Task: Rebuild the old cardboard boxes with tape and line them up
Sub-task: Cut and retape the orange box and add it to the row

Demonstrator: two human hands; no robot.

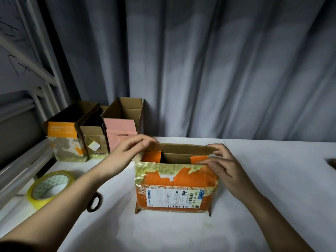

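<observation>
Now the left hand (127, 150) pinches the top left corner of the far flap of the orange box (174, 188), thumb in front and fingers bent over the edge. The right hand (221, 166) does the same job at the top right corner: its fingertips grip the far flap, and the thumb rests by the small orange side flap. So both hands hold the box; neither is loose or in a fist.

The box stands in the middle of the desk (254, 179), open at the top. Its front wears torn old tape and a white label. Two little cardboard flaps poke out at its bottom corners.

I think the step in hand is to square up the box so it can be taped. To do it well, pull the two corners evenly, so the walls stand straight and the box does not lean. Keep it flat on the desk while pushing. The old card looks soft, so go gently or it may tear.

Counting: four boxes in all. Three boxes (94, 131) stand side by side at the far left corner, touching, all open on top. One roll of tape (49, 188) lies by the left edge. One dark ring, maybe scissors (93, 201), peeks out beside the left arm.
</observation>
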